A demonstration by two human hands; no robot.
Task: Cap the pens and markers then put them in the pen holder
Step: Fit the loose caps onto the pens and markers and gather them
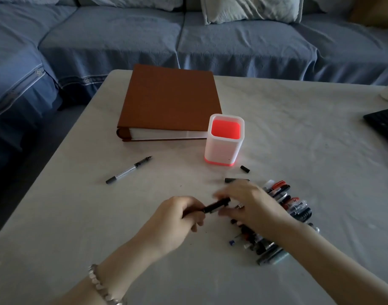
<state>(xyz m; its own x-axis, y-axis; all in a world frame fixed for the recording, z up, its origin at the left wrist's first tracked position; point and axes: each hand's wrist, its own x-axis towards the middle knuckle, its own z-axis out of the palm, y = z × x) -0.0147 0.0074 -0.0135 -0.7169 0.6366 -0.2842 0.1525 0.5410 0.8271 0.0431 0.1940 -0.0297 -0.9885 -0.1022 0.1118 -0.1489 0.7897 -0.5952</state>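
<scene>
My left hand grips a black pen by its rear end, the tip pointing right and up. My right hand is blurred at the pen's front end; its fingers are curled there and I cannot tell what they hold. A heap of pens and markers, black, red and clear, lies under and to the right of my right hand. The white pen holder with a red inside stands upright beyond my hands. A grey uncapped pen lies alone to the left. A loose black cap lies near the holder's base.
A thick brown album lies behind the holder on the pale table. A dark keyboard edge shows at the right. A blue sofa runs along the far side. A small blue cap lies near the heap.
</scene>
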